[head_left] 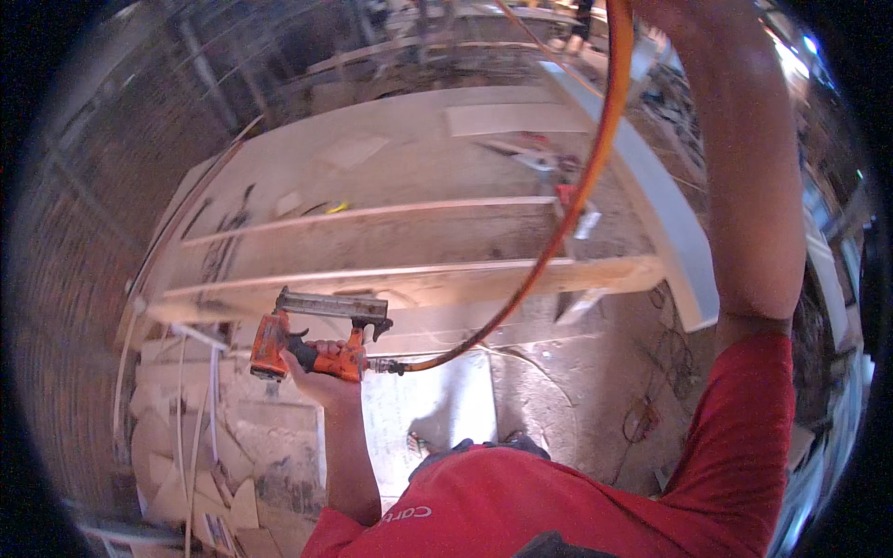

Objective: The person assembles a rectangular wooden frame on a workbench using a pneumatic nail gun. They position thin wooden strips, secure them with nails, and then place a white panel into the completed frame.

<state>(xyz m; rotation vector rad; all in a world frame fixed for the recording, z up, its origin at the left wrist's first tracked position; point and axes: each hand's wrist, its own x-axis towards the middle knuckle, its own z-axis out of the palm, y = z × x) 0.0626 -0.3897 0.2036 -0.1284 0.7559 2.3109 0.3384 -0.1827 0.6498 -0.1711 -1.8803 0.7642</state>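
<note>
Raised right hand (686,19), grip unclear, looms close; left hand (323,379) curls round orange nail gun (299,351), long axis crosswise, nose forward.

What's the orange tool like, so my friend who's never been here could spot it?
Find the long wooden beam running across the middle of the picture. At its lower edge, left of centre, the left hand grips a nail gun, orange and black with a grey metal bar on top. Among its neighbours, only it has an orange hose joined to its right end.
</note>
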